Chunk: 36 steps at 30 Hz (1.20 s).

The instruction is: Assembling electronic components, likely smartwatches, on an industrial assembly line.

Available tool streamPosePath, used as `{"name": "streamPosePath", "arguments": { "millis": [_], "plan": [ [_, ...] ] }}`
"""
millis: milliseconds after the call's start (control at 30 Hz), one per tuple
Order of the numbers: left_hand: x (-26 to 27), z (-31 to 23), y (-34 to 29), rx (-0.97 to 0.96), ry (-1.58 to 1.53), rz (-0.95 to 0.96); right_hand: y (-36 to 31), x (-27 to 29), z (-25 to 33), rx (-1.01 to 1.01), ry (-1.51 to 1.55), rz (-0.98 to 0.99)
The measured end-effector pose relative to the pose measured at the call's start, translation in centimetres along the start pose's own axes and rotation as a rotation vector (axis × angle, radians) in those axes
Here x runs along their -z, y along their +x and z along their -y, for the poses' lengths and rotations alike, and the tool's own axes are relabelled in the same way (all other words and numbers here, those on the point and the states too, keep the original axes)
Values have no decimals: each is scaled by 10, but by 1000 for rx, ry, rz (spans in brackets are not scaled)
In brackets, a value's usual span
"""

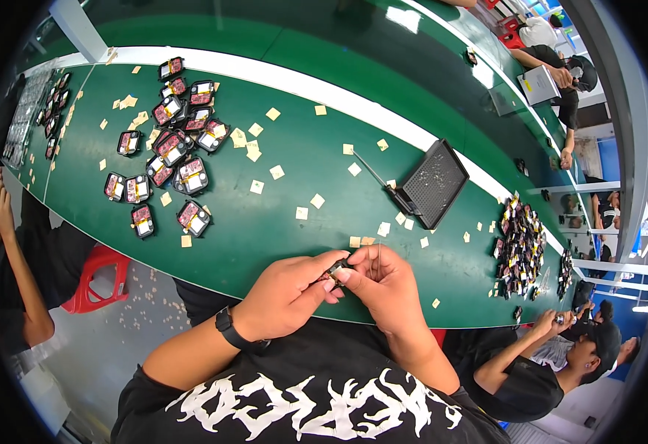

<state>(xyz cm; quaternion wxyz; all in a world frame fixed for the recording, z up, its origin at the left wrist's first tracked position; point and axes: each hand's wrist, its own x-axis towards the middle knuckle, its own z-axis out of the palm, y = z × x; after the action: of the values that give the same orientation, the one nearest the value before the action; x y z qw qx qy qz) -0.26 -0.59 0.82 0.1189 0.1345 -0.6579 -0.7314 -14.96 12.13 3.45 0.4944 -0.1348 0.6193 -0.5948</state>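
Close to the table's near edge, my left hand is closed round a small dark electronic module, mostly hidden by the fingers. The thumb of my right hand presses on the module from the other side. A thin metal tool sticks up between my right fingers; the rest of it is covered, so its kind cannot be told. Just beyond my hands, small cream paper squares lie on the green table.
Several black-cased modules with pinkish insides are heaped at left. A black perforated tray with a thin rod lies ahead to the right. Farther right is a larger module pile. People sit at both sides; a red stool stands left.
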Motion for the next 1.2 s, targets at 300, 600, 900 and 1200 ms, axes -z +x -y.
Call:
{"name": "streamPosePath", "arguments": {
  "millis": [300, 600, 900, 1200],
  "plan": [
    [-3, -8, -3, 112, -153, -71, -15, 11, -9, 88, -48, 6],
    [1, 3, -4, 17, -68, -33, -16, 12, 4, 783, -973, 29],
    [1, 4, -6, -74, -13, -54, -25, -3, -12, 815, -1077, -27],
    [3, 5, -6, -86, 38, -53, -29, -10, -17, 721, -1068, -44]
  ]
}}
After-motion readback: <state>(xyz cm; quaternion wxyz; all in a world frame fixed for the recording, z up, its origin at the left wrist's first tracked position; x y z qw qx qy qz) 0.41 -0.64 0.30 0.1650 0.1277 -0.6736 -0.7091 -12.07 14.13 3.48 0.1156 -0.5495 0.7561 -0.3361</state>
